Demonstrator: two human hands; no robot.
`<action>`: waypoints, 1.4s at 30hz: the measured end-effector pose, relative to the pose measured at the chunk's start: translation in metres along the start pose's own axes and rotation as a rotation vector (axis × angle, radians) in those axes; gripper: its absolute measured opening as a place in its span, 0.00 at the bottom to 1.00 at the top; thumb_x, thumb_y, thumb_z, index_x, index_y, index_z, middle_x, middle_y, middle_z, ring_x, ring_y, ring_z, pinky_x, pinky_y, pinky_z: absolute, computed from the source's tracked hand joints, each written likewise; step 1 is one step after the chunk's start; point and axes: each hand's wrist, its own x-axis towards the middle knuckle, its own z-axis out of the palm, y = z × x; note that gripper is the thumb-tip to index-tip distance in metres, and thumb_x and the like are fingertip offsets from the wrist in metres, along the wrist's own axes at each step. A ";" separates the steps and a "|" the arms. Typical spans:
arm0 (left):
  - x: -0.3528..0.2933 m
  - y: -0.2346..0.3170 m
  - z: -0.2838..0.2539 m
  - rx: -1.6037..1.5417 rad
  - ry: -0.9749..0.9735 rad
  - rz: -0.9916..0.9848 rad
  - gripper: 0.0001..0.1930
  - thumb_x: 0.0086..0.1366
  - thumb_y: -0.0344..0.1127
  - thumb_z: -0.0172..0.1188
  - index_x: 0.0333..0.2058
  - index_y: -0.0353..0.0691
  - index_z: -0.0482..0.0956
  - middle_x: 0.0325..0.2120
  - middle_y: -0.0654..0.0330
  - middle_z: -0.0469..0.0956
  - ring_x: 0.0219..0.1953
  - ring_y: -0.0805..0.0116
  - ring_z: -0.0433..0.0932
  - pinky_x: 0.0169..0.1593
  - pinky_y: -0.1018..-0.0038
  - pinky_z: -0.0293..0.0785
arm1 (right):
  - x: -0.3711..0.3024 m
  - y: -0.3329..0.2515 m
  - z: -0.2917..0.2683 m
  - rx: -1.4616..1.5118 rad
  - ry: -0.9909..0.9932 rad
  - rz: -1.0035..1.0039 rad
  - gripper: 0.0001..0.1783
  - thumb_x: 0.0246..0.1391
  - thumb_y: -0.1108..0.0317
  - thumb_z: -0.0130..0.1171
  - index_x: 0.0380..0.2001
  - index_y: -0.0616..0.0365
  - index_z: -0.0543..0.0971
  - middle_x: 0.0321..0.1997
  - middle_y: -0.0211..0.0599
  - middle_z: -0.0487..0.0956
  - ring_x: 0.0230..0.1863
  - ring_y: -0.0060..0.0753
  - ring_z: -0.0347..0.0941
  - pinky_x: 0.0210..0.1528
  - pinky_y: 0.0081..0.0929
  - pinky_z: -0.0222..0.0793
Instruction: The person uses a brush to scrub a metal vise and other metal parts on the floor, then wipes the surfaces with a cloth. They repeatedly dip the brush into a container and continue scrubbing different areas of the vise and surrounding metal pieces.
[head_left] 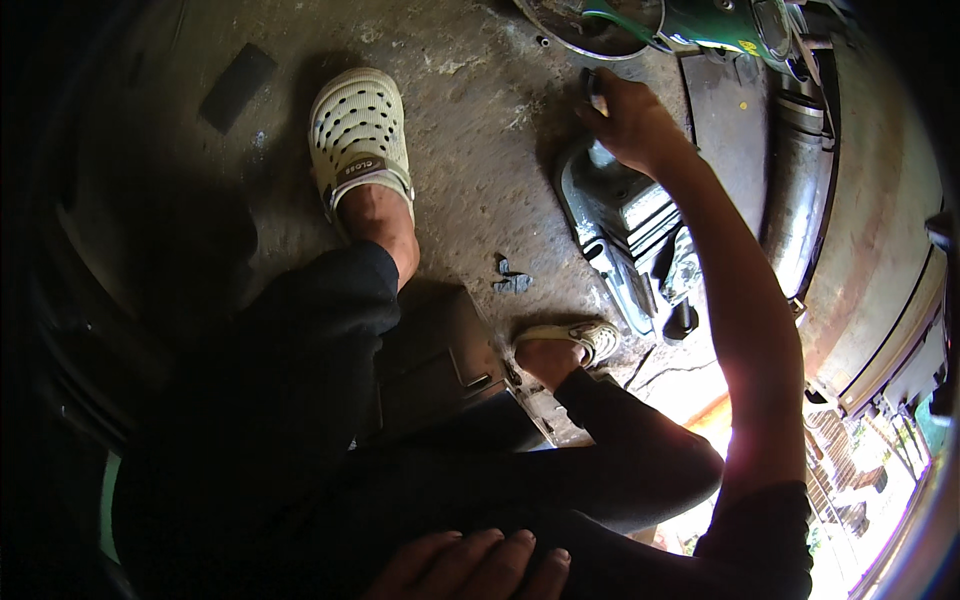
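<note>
Currently closes snugly around a short dark object (588, 80) with the right hand (630, 118), fingers curled and thumb alongside. Holds it at the far end of a grey metal fixture (630, 222), above the floor (450, 190); cannot tell whether joined to that fixture or separate. Rests the left hand (480, 566) at the lower edge, against dark trousers (325, 310): four fingers loosely bent and slightly spread; palm hidden, so cannot tell about any hold there. Grey metal fixture: angular, glossy, with raised edges, recesses and bright parallel ribs. Just to its right: a smooth silvery cylinder (798, 205), strongly reflective, and a flat, dull metal plate (725, 110). Beyond these, a broad, curved, brownish panel (885, 200) with a worn, streaked face. Near the top edge: a rounded green housing (705, 25), next to a curved metal rim (600, 52). Floor: rough, mottled and stained, bearing a flat dark rectangle (237, 88) and crumpled bluish-grey scraps (513, 279). On the feet: a cream clog (360, 118) with rounded toe, fine ribbing and rows of holes, plus a matching clog (600, 343) near the fixture's lower end.
</note>
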 end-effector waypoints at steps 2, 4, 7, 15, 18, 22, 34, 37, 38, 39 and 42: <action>0.003 0.004 0.008 -0.001 0.079 -0.006 0.22 0.60 0.46 0.62 0.53 0.48 0.77 0.49 0.60 0.77 0.51 0.62 0.77 0.55 0.62 0.73 | 0.009 0.002 0.000 0.104 0.218 -0.055 0.21 0.60 0.55 0.61 0.47 0.59 0.76 0.41 0.58 0.82 0.48 0.59 0.79 0.52 0.48 0.74; 0.004 0.008 0.014 0.003 0.117 -0.014 0.22 0.61 0.45 0.62 0.52 0.48 0.78 0.49 0.59 0.77 0.50 0.62 0.77 0.54 0.62 0.73 | 0.011 0.010 -0.012 0.195 0.219 -0.008 0.20 0.60 0.54 0.61 0.45 0.60 0.76 0.37 0.56 0.83 0.45 0.58 0.81 0.48 0.47 0.75; 0.003 0.018 0.017 -0.010 0.089 -0.002 0.20 0.61 0.44 0.60 0.52 0.47 0.78 0.49 0.59 0.78 0.50 0.62 0.77 0.54 0.62 0.73 | -0.003 0.028 -0.044 0.269 0.034 0.110 0.21 0.60 0.52 0.61 0.45 0.60 0.76 0.36 0.53 0.83 0.42 0.54 0.82 0.46 0.44 0.76; 0.028 0.044 0.026 0.089 0.132 0.112 0.20 0.61 0.42 0.53 0.50 0.44 0.77 0.48 0.55 0.78 0.50 0.60 0.77 0.55 0.61 0.72 | 0.005 0.017 0.000 0.032 0.161 -0.047 0.27 0.62 0.52 0.58 0.54 0.63 0.72 0.47 0.58 0.81 0.53 0.57 0.77 0.57 0.44 0.72; 0.044 0.053 0.017 0.084 0.111 0.142 0.20 0.61 0.42 0.53 0.50 0.42 0.77 0.47 0.55 0.77 0.49 0.60 0.77 0.55 0.61 0.72 | 0.007 0.041 -0.021 0.321 0.309 -0.042 0.21 0.61 0.53 0.62 0.45 0.62 0.77 0.36 0.46 0.84 0.37 0.41 0.83 0.42 0.35 0.77; 0.060 0.060 -0.007 0.051 -0.023 0.198 0.20 0.61 0.41 0.53 0.50 0.40 0.76 0.46 0.54 0.77 0.49 0.60 0.76 0.55 0.63 0.71 | -0.019 0.080 -0.076 0.733 0.345 -0.023 0.18 0.61 0.55 0.64 0.40 0.62 0.77 0.31 0.41 0.84 0.32 0.27 0.82 0.37 0.27 0.77; 0.087 0.064 -0.008 0.024 0.052 0.327 0.20 0.59 0.40 0.54 0.48 0.37 0.75 0.42 0.52 0.76 0.44 0.60 0.75 0.50 0.63 0.71 | 0.012 0.115 -0.070 0.132 0.056 0.147 0.27 0.59 0.52 0.61 0.56 0.58 0.73 0.48 0.61 0.80 0.53 0.65 0.75 0.55 0.52 0.72; 0.091 0.062 -0.011 0.019 0.063 0.329 0.20 0.59 0.40 0.54 0.48 0.37 0.75 0.42 0.52 0.76 0.44 0.60 0.75 0.49 0.63 0.71 | 0.025 0.105 -0.040 0.169 0.077 0.111 0.27 0.60 0.53 0.60 0.57 0.57 0.72 0.48 0.60 0.79 0.53 0.68 0.74 0.57 0.52 0.70; 0.092 0.062 -0.012 0.015 0.070 0.333 0.20 0.59 0.40 0.54 0.48 0.37 0.75 0.42 0.52 0.76 0.44 0.60 0.75 0.49 0.63 0.71 | 0.028 0.103 -0.037 0.173 0.097 0.127 0.27 0.60 0.54 0.59 0.57 0.57 0.72 0.47 0.60 0.79 0.53 0.68 0.73 0.57 0.52 0.70; 0.093 0.062 -0.013 0.012 0.075 0.335 0.20 0.59 0.40 0.54 0.47 0.37 0.75 0.42 0.52 0.76 0.44 0.60 0.76 0.49 0.63 0.71 | 0.029 0.103 -0.038 0.180 0.199 0.049 0.27 0.59 0.55 0.61 0.56 0.59 0.71 0.43 0.60 0.80 0.50 0.65 0.76 0.52 0.51 0.73; 0.096 0.062 -0.016 -0.003 0.081 0.330 0.19 0.59 0.40 0.55 0.47 0.37 0.75 0.42 0.52 0.76 0.44 0.60 0.76 0.49 0.63 0.71 | 0.021 0.106 -0.054 0.374 0.298 0.009 0.27 0.58 0.57 0.63 0.55 0.61 0.72 0.39 0.59 0.81 0.45 0.64 0.78 0.46 0.48 0.75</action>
